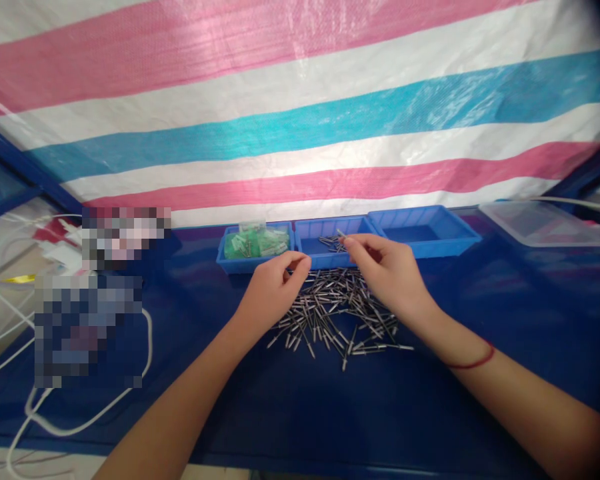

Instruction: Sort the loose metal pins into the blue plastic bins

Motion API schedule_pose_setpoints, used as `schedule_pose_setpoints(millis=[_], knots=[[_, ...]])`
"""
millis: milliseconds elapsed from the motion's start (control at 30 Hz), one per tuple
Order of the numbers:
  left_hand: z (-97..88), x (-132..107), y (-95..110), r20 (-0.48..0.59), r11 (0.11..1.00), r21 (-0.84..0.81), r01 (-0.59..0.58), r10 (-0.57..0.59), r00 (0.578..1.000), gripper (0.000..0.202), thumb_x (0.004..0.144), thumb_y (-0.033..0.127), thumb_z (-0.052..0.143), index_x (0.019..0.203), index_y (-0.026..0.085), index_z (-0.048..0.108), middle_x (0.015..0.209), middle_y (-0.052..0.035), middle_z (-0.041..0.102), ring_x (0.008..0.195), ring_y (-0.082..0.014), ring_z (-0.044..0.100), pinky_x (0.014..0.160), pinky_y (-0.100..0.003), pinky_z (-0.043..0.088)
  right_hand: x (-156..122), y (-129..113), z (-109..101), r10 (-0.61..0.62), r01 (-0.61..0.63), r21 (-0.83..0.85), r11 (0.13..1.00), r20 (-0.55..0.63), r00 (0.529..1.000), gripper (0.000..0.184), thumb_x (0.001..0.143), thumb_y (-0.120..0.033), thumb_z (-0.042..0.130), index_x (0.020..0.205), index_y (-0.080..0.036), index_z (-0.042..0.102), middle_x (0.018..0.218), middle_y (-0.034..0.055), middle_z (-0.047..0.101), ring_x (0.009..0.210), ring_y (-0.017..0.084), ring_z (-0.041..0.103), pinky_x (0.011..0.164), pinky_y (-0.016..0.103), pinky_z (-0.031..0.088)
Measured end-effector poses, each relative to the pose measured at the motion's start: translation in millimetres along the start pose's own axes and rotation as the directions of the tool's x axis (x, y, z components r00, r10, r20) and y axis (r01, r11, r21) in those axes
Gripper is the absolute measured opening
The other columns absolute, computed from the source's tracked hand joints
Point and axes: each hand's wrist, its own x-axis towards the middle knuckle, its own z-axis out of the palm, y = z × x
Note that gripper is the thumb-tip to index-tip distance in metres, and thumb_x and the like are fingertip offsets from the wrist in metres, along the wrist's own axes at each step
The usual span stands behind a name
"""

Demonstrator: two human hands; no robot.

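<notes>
A loose pile of blind rivets point(325, 307), thin metal pins with thicker silvery ends, lies on the dark blue table. My right hand point(387, 267) pinches one blind rivet point(341, 233) between thumb and fingertips, over the front of the middle blue bin point(325, 258). Several more rivets point(330, 244) rest inside that bin. Left of it, my left hand point(280, 280) hovers at the pile's back edge with thumb and fingers drawn together; whatever is between them, if anything, is hidden.
The left blue bin point(230, 267) holds green and clear plastic packets point(260, 241). A third blue bin point(425, 233) stands to the right, beside a translucent lid point(540, 223). White cables point(147, 347) and blurred-out items lie left. A striped sheet point(300, 133) hangs behind.
</notes>
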Motion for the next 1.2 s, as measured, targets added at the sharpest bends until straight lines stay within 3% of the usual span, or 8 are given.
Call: schedule_pose_setpoints(millis=[167, 400, 567, 1200], knots=[[-1.4, 1.8, -13.7, 0.103, 0.958, 0.265, -0.107, 0.082, 0.991, 0.023, 0.090, 0.025, 0.046, 0.096, 0.018, 0.067, 0.094, -0.0041, 0.067, 0.079, -0.0161, 0.061, 0.074, -0.027, 0.045, 11.4, 3.9, -7.1, 0.047, -0.048, -0.024, 0.999, -0.052, 0.998, 0.033, 0.086, -0.043, 0.052, 0.097, -0.018, 0.071, 0.078, 0.0065, 0.070, 0.070, 0.021, 0.063, 0.062, 0.033, 0.048], [2.2, -0.8, -13.9, 0.256, 0.889, 0.424, -0.173, 0.066, 0.964, 0.018, 0.087, 0.030, 0.051, 0.087, 0.020, 0.066, 0.087, -0.0026, 0.063, 0.075, -0.0157, 0.061, 0.068, -0.025, 0.045, -8.4, -0.5, -9.7, 0.027, -0.027, -0.009, 1.000, 0.083, 0.996, 0.027, 0.085, -0.035, 0.053, 0.102, -0.019, 0.067, 0.081, 0.0049, 0.068, 0.065, 0.018, 0.059, 0.056, 0.030, 0.045], [1.8, -1.0, -10.6, 0.276, 0.855, 0.482, -0.189, 0.056, 0.960, 0.021, 0.088, 0.030, 0.049, 0.088, 0.020, 0.068, 0.088, -0.0033, 0.063, 0.074, -0.0155, 0.061, 0.065, -0.024, 0.044, -16.3, -1.2, -7.5, 0.012, -0.013, 0.008, 1.000, 0.147, 0.989, 0.025, 0.085, -0.033, 0.054, 0.099, -0.018, 0.068, 0.075, 0.0025, 0.065, 0.062, 0.015, 0.055, 0.058, 0.029, 0.044], [8.2, 0.4, -1.2, 0.307, 0.717, 0.661, -0.223, 0.013, 0.952, 0.030, 0.094, 0.029, 0.040, 0.089, 0.016, 0.067, 0.092, -0.0086, 0.061, 0.076, -0.0207, 0.064, 0.063, -0.029, 0.049, -20.0, -2.7, -4.7, -0.043, 0.059, -0.055, 0.997, 0.256, 0.966, 0.021, 0.086, -0.028, 0.052, 0.089, -0.019, 0.070, 0.088, 0.0045, 0.071, 0.079, 0.020, 0.064, 0.066, 0.030, 0.050]])
